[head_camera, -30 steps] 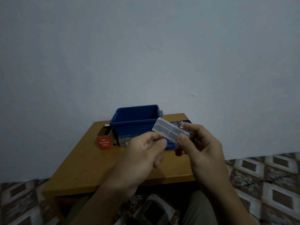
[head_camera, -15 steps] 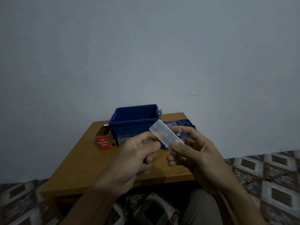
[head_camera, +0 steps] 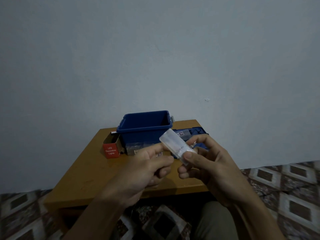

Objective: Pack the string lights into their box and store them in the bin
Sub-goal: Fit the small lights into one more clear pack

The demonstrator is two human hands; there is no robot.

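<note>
Now tilting the clear plastic battery case [head_camera: 173, 142] steeper than before, pinched in the right grip [head_camera: 207, 163] over the brown wooden table [head_camera: 90, 170], left grip's [head_camera: 147, 168] hold unclear; boxing probably not begun.
</note>
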